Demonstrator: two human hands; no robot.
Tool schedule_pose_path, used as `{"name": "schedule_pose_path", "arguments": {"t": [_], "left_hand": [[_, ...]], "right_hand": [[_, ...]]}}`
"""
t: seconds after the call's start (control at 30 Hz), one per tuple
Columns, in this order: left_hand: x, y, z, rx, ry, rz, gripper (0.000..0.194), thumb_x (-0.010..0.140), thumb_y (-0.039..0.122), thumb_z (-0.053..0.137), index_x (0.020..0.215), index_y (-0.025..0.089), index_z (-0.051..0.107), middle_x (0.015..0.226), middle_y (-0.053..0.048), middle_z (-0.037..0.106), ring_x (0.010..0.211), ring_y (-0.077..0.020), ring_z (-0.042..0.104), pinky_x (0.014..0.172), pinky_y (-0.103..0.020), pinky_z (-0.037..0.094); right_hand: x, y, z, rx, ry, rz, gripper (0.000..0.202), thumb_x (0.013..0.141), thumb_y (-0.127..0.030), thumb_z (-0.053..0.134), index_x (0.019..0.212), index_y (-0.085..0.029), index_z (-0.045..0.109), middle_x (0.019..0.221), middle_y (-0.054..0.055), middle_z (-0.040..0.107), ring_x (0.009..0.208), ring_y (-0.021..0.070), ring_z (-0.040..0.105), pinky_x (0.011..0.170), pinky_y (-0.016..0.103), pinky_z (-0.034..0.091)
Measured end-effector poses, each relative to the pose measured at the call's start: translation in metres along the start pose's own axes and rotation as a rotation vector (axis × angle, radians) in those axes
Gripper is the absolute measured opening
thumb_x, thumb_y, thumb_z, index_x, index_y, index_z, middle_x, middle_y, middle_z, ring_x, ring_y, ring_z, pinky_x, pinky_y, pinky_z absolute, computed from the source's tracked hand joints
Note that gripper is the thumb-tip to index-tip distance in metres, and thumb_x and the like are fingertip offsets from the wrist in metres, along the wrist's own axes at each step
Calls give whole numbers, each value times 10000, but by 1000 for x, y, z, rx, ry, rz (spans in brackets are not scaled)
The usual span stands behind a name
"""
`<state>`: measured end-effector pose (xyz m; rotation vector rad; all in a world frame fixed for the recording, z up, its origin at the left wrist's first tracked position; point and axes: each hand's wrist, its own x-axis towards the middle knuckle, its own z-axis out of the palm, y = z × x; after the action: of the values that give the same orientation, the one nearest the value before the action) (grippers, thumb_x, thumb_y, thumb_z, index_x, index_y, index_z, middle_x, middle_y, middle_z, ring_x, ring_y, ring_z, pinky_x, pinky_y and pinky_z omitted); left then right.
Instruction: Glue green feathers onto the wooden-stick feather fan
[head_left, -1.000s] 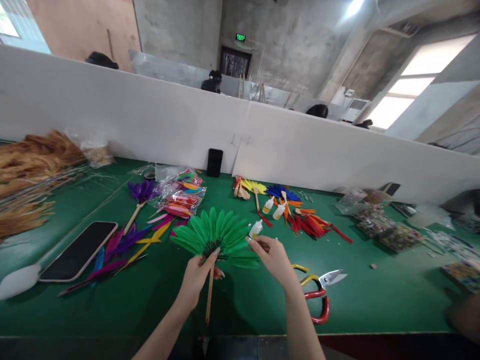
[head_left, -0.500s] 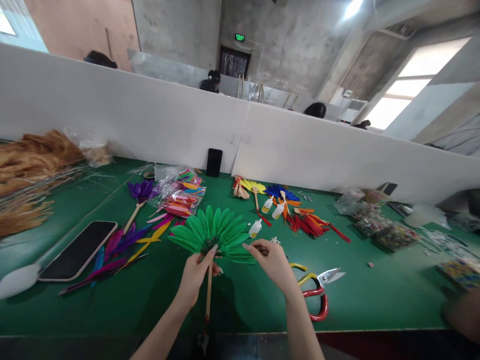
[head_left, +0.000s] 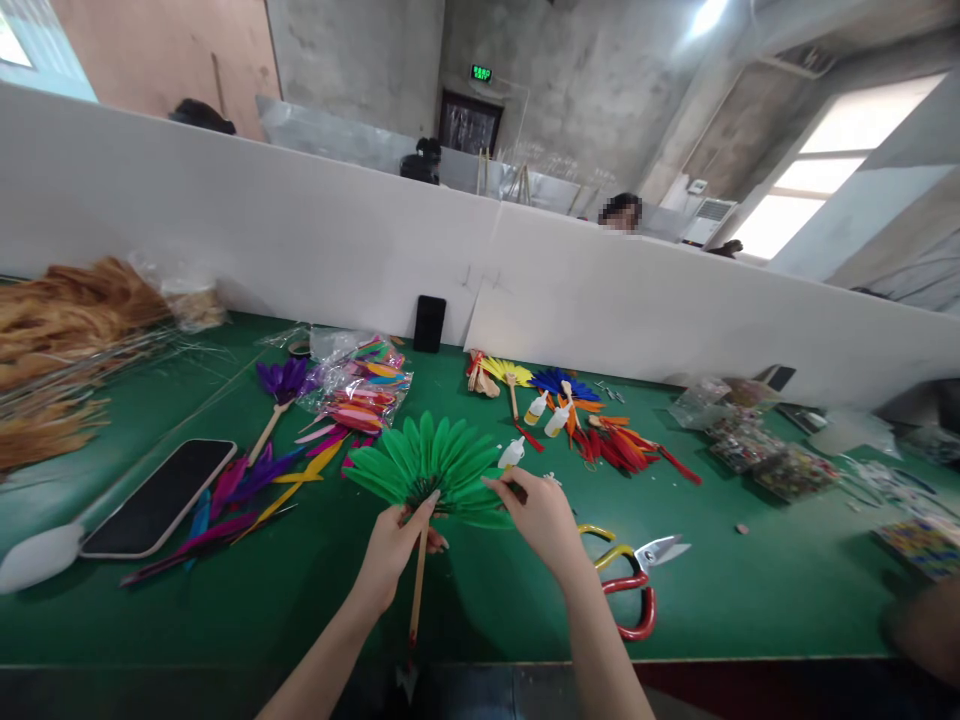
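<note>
My left hand (head_left: 401,545) is closed round the base of a green feather fan (head_left: 427,455), thumb on the front where the feathers meet. Below that grip the fan's thin wooden handle (head_left: 418,590) points down, with a dark tassel-like end past the table edge. My right hand (head_left: 540,515) is at the fan's right side, its fingers pinched at the outer green feathers. The exact contact of those fingertips is partly hidden. A small white glue bottle (head_left: 512,453) stands just behind my right hand.
Scissors with red and yellow handles (head_left: 637,580) lie right of my right forearm. Leftward are a phone (head_left: 161,498), loose coloured feathers (head_left: 247,490) and a purple fan (head_left: 283,380). Yellow (head_left: 506,372) and blue fans (head_left: 562,384) lie behind. A white partition (head_left: 337,235) borders the green table.
The fan has shifted and turned slightly, its left edge moving inward. My right hand has moved slightly up along the fan's right feathers. Beyond the partition, a person's head has lifted.
</note>
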<state>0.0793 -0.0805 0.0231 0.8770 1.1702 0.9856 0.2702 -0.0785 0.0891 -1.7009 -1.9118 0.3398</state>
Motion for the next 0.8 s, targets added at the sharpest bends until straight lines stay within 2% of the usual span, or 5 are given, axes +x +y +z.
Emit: {"name": "schedule_pose_path", "arguments": {"t": [0.3, 0.47, 0.53, 0.67, 0.8], "left_hand": [[-1, 3, 1, 18, -20, -9, 390, 716, 496, 635, 685, 107, 622, 487, -29, 635, 506, -161, 613, 519, -239, 492], [-1, 4, 2, -59, 13, -40, 399, 685, 492, 664, 728, 97, 630, 486, -28, 631, 507, -160, 614, 519, -240, 493], [-1, 5, 1, -76, 35, -45, 403, 680, 488, 670, 734, 90, 634, 488, -32, 630, 506, -163, 614, 522, -245, 493], [-2, 7, 0, -51, 65, -43, 385, 696, 475, 657, 728, 92, 632, 488, -38, 631, 503, -164, 611, 524, -247, 488], [-2, 6, 0, -18, 81, -22, 358, 712, 469, 640, 672, 115, 603, 491, -36, 631, 514, -167, 614, 536, -250, 494]], "right_hand": [[4, 1, 2, 61, -24, 22, 337, 864, -439, 497, 634, -202, 565, 484, -21, 533, 440, 121, 462, 486, 218, 313], [-1, 10, 3, 372, -3, 150, 370, 824, -535, 494, 813, -186, 618, 663, 44, 660, 608, 179, 615, 540, 233, 433], [-7, 14, 2, 469, -70, 198, 420, 818, -564, 476, 831, -169, 616, 691, 59, 669, 653, 199, 639, 544, 243, 457], [-17, 17, 5, 569, -306, 278, 446, 798, -577, 497, 748, -147, 607, 589, 38, 635, 590, 202, 636, 522, 260, 462], [-19, 16, 13, 704, -323, 316, 390, 773, -532, 566, 706, -148, 564, 557, 12, 591, 590, 196, 637, 556, 272, 482]]}}
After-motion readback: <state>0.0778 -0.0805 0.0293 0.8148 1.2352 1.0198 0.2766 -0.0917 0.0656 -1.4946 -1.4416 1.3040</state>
